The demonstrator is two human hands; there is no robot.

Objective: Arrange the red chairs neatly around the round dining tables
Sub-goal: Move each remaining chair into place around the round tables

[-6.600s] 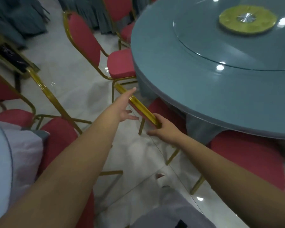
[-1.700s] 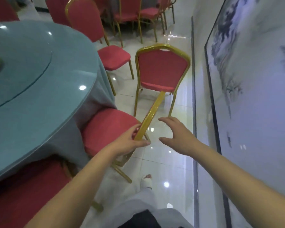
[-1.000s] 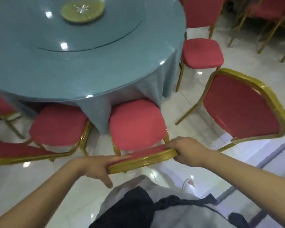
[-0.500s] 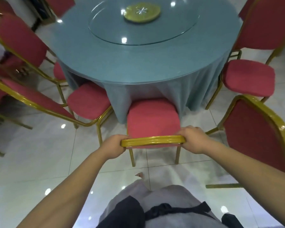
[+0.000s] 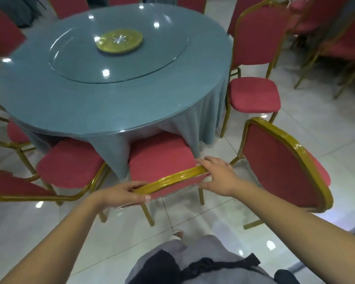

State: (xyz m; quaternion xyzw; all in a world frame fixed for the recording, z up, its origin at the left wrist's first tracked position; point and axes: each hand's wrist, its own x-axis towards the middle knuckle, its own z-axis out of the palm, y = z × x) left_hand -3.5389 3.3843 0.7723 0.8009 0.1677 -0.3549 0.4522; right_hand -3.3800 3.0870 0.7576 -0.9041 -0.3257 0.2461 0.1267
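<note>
Near edge of round table (image 5: 70, 128): I stand facing it, with one red chair (image 5: 160, 158) straight ahead, between me and the table.
Chair position: the front of the seat is tucked under the hanging tablecloth (image 5: 203, 124). The legs are on the tiled floor (image 5: 307, 128) and the back is toward me.
Left hand (image 5: 123, 193): clamped on the left end of the gold top rail (image 5: 172, 177), fingers over it, thumb underneath.
Right hand (image 5: 217, 177): wrapped round the right end of the same rail, fingers over the far side, thumb on the near side.
Rail axis: it runs left to right across me but on a slant. The left end is nearer me and the right end is farther, toward the table.
Nearer hand: the left sits closer to my body and the right reaches farther in.
Left neighbour (image 5: 70, 167): its seat is just beside mine, also at the cloth.
Right neighbour (image 5: 279, 169): it stands out from the table, turned at an angle, near my right hand.
Judgement: the chair looks slightly twisted. Squaring it likely means pushing the left end in until the rail lies along the table edge.
Risk: the cloth may bunch on the seat, and the frame may knock the left neighbour.
</note>
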